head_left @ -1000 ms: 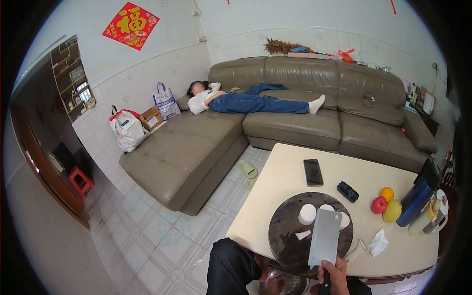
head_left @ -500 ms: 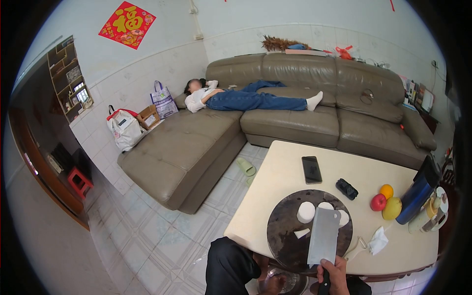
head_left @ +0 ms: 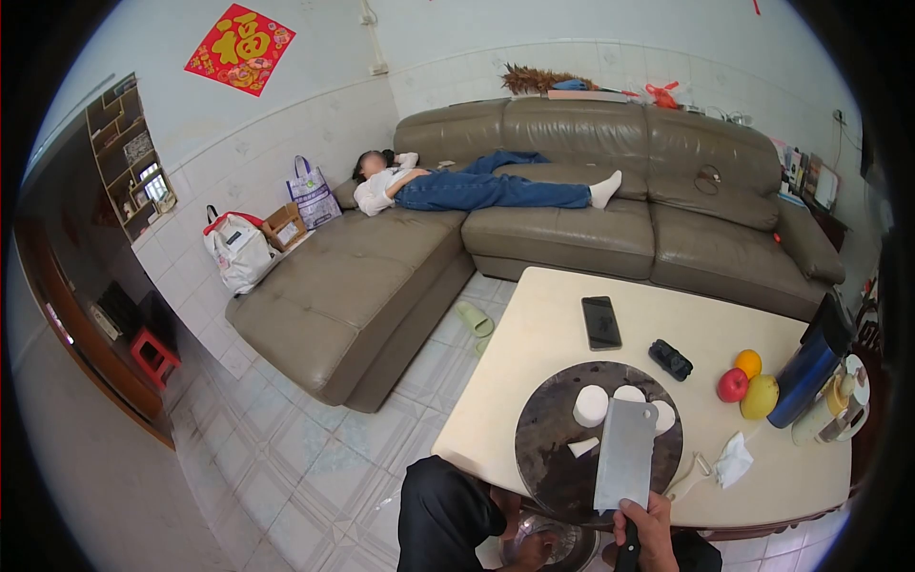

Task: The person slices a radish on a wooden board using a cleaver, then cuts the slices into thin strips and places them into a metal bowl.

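My right hand (head_left: 652,530) is closed around the black handle of a cleaver (head_left: 626,453), whose wide blade lies over the round dark chopping board (head_left: 553,481). Thick white pieces, one of them a round chunk (head_left: 591,406), sit along the blade's far end. A small white wedge (head_left: 583,446) rests left of the blade. Below the table edge, my left hand (head_left: 537,547) is low over a shiny metal basin (head_left: 572,548); its fingers are too dark and small to make out. A peeler (head_left: 688,480) lies right of the board.
On the table (head_left: 505,381) are a phone (head_left: 601,322), a black object (head_left: 670,360), an apple (head_left: 733,385), other fruit, a crumpled tissue (head_left: 734,461), a blue flask (head_left: 810,367) and a jug (head_left: 834,405). Beyond, a person (head_left: 486,190) lies on the sofa (head_left: 562,243).
The view has shifted slightly, so the room and table appear a little higher and further left. My right hand still grips the cleaver; nothing else has visibly changed.
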Demonstrator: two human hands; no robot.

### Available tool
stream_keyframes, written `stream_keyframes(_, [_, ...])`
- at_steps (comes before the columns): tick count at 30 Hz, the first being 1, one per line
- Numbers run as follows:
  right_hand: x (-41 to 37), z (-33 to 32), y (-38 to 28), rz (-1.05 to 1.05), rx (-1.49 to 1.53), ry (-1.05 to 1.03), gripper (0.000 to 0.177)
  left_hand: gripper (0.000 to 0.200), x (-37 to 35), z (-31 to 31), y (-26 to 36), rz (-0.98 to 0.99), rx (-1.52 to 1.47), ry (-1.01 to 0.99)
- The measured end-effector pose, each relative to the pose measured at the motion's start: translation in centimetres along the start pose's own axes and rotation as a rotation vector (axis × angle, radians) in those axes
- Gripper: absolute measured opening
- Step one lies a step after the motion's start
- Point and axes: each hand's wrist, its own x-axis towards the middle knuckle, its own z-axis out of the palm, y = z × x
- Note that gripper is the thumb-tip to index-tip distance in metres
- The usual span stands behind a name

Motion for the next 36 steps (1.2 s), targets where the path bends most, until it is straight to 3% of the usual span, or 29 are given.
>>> stream_keyframes(3, [0.1,-0.1,0.2,0.003,0.0,0.007,0.013,0.021,0.1,0.3,-0.3,0.024,-0.051,0.05])
stream_keyframes(9, [0.0,0.1,0.1,0.004,0.003,0.011,0.012,0.017,0.0,0.1,0.6,-0.132,0.026,0.004])
stream_keyframes(18, [0.1,0.1,0.2,-0.005,-0.014,0.013,0.015,0.019,-0.1,0.2,-0.3,0.057,-0.124,0.024])
stream_keyframes(26, [0.1,-0.1,0.2,0.005,0.005,0.009,0.013,0.02,-0.4,0.7,-0.7,-0.058,-0.151,-0.066])
stream_keyframes(29, [-0.1,0.2,-0.2,0.006,-0.005,0.016,0.016,0.02,-0.5,1.4,-2.2,0.036,-0.269,-0.051])
stream_keyframes(36, [0.0,0.0,0.0,-0.006,-0.012,-0.011,0.015,0.018,-0.3,1.3,-2.4,-0.025,-0.156,-0.211])
